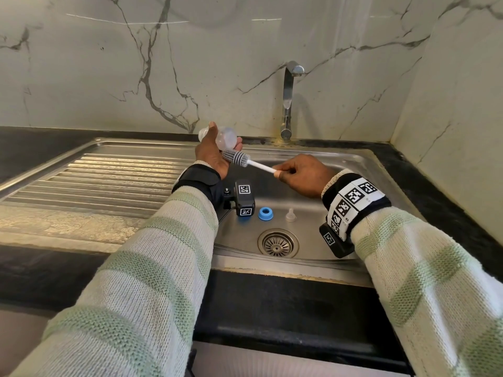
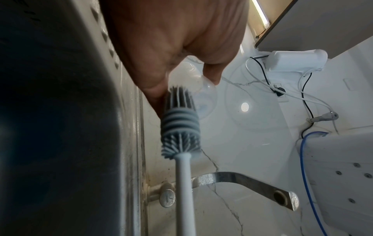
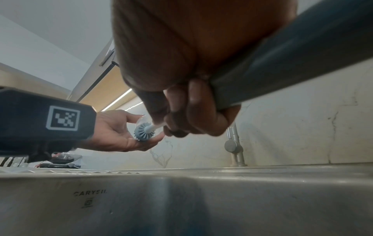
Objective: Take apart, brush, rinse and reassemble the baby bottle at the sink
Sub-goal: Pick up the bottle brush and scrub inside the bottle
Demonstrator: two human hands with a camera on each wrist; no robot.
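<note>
My left hand holds the clear baby bottle body above the back left corner of the sink, palm up, fingers curled round it. My right hand pinches the white handle of the bottle brush. The brush's grey silicone head lies against my left palm just outside the bottle; the brush head fills the left wrist view. In the right wrist view the brush head sits in my left hand. A blue collar ring and a clear teat lie on the sink floor.
The steel sink basin has a drain at its front middle. A chrome tap stands behind it, no water running. A ribbed draining board lies to the left. Black counter and marble walls surround it.
</note>
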